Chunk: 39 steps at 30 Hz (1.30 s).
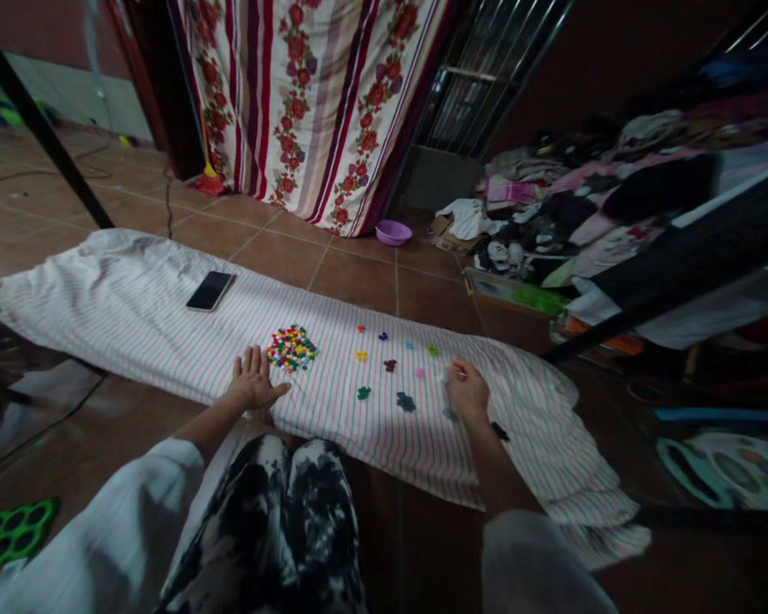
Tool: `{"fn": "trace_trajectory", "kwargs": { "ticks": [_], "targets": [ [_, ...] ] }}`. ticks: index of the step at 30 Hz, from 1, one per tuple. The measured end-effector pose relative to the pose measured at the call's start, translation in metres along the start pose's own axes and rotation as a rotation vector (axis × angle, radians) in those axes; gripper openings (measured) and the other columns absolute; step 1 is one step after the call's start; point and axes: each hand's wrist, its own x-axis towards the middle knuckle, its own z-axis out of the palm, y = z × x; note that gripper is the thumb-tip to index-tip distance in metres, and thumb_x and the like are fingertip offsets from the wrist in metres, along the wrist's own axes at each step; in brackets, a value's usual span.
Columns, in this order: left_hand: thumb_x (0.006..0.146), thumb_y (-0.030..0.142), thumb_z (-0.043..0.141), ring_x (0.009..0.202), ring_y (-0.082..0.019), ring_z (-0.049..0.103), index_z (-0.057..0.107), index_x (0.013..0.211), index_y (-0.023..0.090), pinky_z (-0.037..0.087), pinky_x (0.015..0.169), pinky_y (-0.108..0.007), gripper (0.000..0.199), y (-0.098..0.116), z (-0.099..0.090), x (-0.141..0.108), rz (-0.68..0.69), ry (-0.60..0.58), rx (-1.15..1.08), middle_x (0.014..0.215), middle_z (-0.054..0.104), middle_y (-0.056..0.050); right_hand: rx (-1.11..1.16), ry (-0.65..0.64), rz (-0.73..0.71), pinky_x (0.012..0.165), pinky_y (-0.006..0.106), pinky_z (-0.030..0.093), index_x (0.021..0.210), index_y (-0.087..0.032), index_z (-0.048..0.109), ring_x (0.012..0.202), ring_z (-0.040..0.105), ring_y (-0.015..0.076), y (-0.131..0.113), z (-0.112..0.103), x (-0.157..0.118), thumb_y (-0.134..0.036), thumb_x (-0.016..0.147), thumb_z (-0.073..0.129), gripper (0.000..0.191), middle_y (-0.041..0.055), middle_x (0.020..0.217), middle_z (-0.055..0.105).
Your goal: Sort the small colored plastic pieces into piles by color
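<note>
Right hand (468, 388) is over the striped cloth (326, 405), with its fingers curled inward; whether the fingertips pinch some small piece between them, I cannot tell. Left hand (252, 381) is palm down with its fingers spread apart, just beside the mixed pile of coloured pieces (293, 348), which lies on the cloth. Between this pile and the right hand there are several little groups, each in one colour: an orange group (361, 328), a yellow group (361, 356), a dark green group (364, 393), a dark blue group (383, 337), a brown group (390, 365), a light blue group (410, 345), a pink group (420, 373), a lime green group (433, 350) and a dark grey group (405, 401). To the left of the pile, farther from the person, a phone (211, 291) lies on the cloth. On the tiled floor (358, 271) behind, a purple basin (393, 232) stands near the flowered curtain (320, 102)
</note>
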Motion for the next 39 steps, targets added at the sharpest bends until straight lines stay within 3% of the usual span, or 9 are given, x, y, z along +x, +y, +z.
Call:
{"fn": "trace_trajectory", "kwargs": {
  "ticks": [3,9,16,24,33,39],
  "targets": [
    [0.072,0.078,0.018,0.142,-0.034,-0.006,0.003,0.145,-0.001,0.004,0.114,-0.050,0.108,0.000,-0.001,-0.001,0.004,0.002,-0.008,0.154,-0.003,-0.020,0.127,-0.086,-0.138,0.080,0.029,0.046,0.097,-0.017,0.066,0.080,0.062,0.0170,-0.045,0.032,-0.024,-0.028,0.077,0.046,0.030,0.0086,0.098,0.067],
    [0.073,0.077,0.018,0.143,-0.034,-0.003,0.006,0.145,-0.002,0.006,0.114,-0.051,0.107,0.000,0.001,-0.002,0.021,0.046,-0.018,0.154,0.001,-0.022,0.281,-0.460,-0.493,0.074,0.026,0.047,0.088,-0.020,0.067,0.075,0.059,0.0136,-0.119,0.103,-0.088,-0.025,0.080,0.050,0.020,0.0037,0.086,0.064],
    [0.075,0.076,0.017,0.142,-0.034,-0.005,0.006,0.145,-0.002,0.004,0.114,-0.050,0.106,0.000,0.001,-0.003,0.034,0.058,-0.030,0.154,-0.001,-0.022,0.145,-0.623,-0.622,0.078,0.025,0.045,0.100,-0.022,0.068,0.080,0.057,0.0129,-0.170,0.152,-0.130,-0.018,0.084,0.050,0.025,0.0033,0.092,0.062],
    [0.077,0.073,0.016,0.142,-0.033,-0.007,0.005,0.145,-0.001,0.002,0.114,-0.050,0.101,-0.002,0.004,0.000,0.041,0.056,-0.033,0.154,-0.001,-0.022,-0.045,-0.660,-0.622,0.082,0.024,0.043,0.100,-0.026,0.068,0.089,0.055,0.0135,-0.199,0.169,-0.137,-0.025,0.088,0.049,0.023,0.0036,0.100,0.058],
    [0.078,0.071,0.018,0.143,-0.033,-0.006,0.006,0.145,-0.001,0.003,0.114,-0.050,0.099,-0.002,0.006,0.000,0.037,0.072,-0.036,0.154,0.001,-0.021,-0.258,-0.671,-0.638,0.079,0.024,0.043,0.103,-0.026,0.064,0.092,0.055,0.0138,-0.208,0.158,-0.139,-0.030,0.090,0.048,0.022,0.0032,0.106,0.056],
    [0.078,0.070,0.021,0.143,-0.033,-0.005,0.007,0.145,-0.002,0.002,0.114,-0.051,0.100,-0.004,0.010,0.003,0.053,0.085,-0.031,0.154,0.001,-0.023,-0.336,-0.676,-0.664,0.082,0.026,0.043,0.106,-0.024,0.062,0.097,0.055,0.0158,-0.221,0.156,-0.143,-0.022,0.089,0.047,0.023,0.0054,0.106,0.057]
  ]
}}
